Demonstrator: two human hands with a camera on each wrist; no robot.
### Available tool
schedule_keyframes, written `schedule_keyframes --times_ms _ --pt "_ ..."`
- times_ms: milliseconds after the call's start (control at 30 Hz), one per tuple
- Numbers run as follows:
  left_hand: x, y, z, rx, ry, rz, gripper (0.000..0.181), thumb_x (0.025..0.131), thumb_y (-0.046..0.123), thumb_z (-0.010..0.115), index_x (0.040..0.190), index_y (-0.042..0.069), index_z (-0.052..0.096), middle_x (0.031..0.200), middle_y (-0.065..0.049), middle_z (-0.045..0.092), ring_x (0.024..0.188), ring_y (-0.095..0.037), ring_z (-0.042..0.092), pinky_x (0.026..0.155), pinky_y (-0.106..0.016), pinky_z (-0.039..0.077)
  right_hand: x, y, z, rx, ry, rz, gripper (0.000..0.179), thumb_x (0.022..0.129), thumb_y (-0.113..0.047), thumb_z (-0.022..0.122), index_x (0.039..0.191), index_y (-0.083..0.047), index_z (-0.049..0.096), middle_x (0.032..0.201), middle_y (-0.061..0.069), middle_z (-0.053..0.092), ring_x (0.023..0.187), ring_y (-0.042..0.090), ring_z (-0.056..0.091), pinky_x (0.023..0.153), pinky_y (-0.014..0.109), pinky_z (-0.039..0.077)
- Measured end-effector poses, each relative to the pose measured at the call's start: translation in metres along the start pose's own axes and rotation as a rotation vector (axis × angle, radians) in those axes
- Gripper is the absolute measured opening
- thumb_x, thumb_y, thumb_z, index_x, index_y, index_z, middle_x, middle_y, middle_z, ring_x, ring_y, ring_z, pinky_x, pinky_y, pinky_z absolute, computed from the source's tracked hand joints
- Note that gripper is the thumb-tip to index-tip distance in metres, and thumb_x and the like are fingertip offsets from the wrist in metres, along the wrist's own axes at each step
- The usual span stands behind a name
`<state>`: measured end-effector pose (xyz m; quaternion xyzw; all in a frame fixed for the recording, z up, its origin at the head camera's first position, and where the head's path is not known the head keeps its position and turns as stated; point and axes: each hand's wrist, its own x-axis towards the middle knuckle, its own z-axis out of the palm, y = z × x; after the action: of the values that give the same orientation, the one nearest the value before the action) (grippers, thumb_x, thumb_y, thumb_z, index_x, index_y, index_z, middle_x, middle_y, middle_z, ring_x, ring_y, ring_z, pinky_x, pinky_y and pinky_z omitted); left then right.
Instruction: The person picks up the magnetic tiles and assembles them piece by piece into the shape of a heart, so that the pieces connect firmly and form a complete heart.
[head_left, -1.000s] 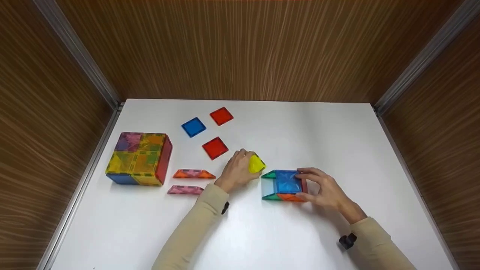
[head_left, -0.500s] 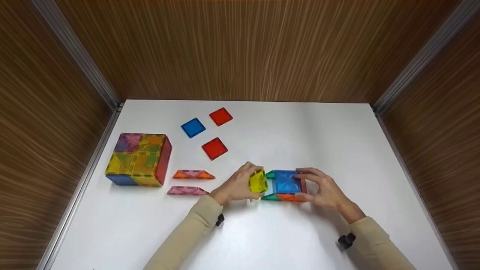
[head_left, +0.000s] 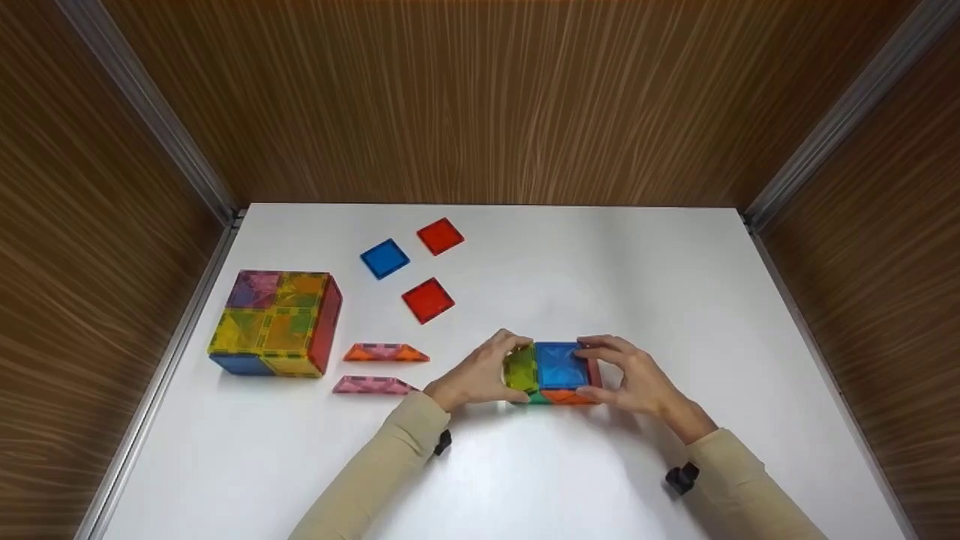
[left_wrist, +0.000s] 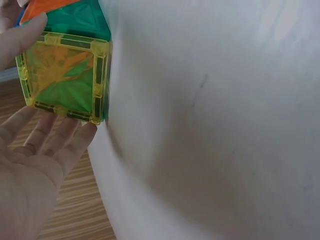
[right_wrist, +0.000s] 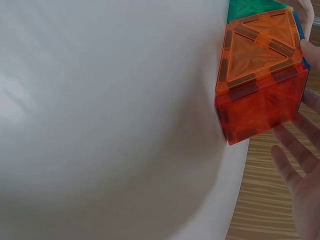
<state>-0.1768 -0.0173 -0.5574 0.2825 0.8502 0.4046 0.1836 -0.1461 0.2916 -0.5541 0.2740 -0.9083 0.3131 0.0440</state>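
A small block of magnetic tiles lies under both hands, with a blue square tile [head_left: 562, 365] on top. My left hand [head_left: 480, 375] holds a yellow square tile [left_wrist: 62, 77] between thumb and fingers, against the block's left end. Beside the yellow tile is a green triangle tile [left_wrist: 82, 22] on the near side. At the other end, my right hand [head_left: 636, 379] grips the block across its far and near sides, fingertips by the blue tile. Orange triangle tiles [right_wrist: 255, 55] form part of the near side, and a red square tile [right_wrist: 262, 107] closes the right end.
To the left stands a larger multicoloured tile cube [head_left: 274, 322]. Two red tiles [head_left: 428, 300] and a blue tile [head_left: 385, 259] lie flat at the back. An orange-and-pink strip [head_left: 386, 352] and a pink strip [head_left: 373, 385] sit left of my left hand.
My left hand has brought the yellow tile down and toward me, onto the left end of the block over the green triangles. The right hand stays on the block, which has shifted slightly left.
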Motion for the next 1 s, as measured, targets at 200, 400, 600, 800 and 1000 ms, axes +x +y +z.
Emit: schedule_keyframes --times_ms 200,400,600,800,1000 --pt "-0.001 0.000 0.000 -0.002 0.010 0.009 0.079 0.087 0.031 0.088 0.152 0.018 0.046 0.146 -0.006 0.050 0.138 -0.024 0.053 0.120 -0.043 0.048 0.000 -0.001 0.001 0.002 -0.002 0.010 0.053 0.083 -0.038 0.089 0.130 -0.019 0.075 0.144 0.008 0.067 0.132 0.033 0.064 0.106 0.057 0.056" --pt "-0.005 -0.001 0.000 -0.010 0.012 0.023 0.078 0.087 0.030 0.088 0.151 0.016 0.046 0.146 -0.008 0.051 0.138 -0.025 0.053 0.120 -0.043 0.047 -0.002 -0.004 0.004 0.016 -0.002 0.013 0.054 0.084 -0.039 0.089 0.132 -0.020 0.074 0.145 0.007 0.066 0.133 0.032 0.064 0.107 0.057 0.056" --pt "-0.013 -0.001 0.004 0.026 0.023 0.045 0.079 0.087 0.031 0.088 0.152 0.016 0.046 0.145 -0.007 0.050 0.138 -0.023 0.052 0.120 -0.042 0.047 -0.006 -0.005 0.006 0.096 0.027 0.077 0.056 0.085 -0.032 0.088 0.135 -0.014 0.071 0.144 0.012 0.065 0.133 0.034 0.063 0.105 0.060 0.056" --pt "-0.024 0.001 0.004 0.098 0.051 0.079 0.079 0.087 0.029 0.088 0.152 0.018 0.044 0.145 -0.004 0.049 0.139 -0.021 0.051 0.120 -0.042 0.048 -0.005 -0.002 0.005 0.214 0.020 0.324 0.062 0.093 -0.032 0.081 0.144 -0.004 0.061 0.143 0.017 0.064 0.123 0.037 0.066 0.101 0.058 0.057" --pt "-0.036 0.001 0.004 0.181 0.072 0.125 0.078 0.088 0.026 0.087 0.153 0.018 0.043 0.145 -0.003 0.048 0.140 -0.022 0.050 0.118 -0.042 0.050 -0.006 -0.005 0.008 0.302 -0.092 0.464 0.063 0.097 -0.035 0.075 0.146 0.000 0.057 0.131 0.020 0.070 0.108 0.029 0.070 0.094 0.043 0.057"
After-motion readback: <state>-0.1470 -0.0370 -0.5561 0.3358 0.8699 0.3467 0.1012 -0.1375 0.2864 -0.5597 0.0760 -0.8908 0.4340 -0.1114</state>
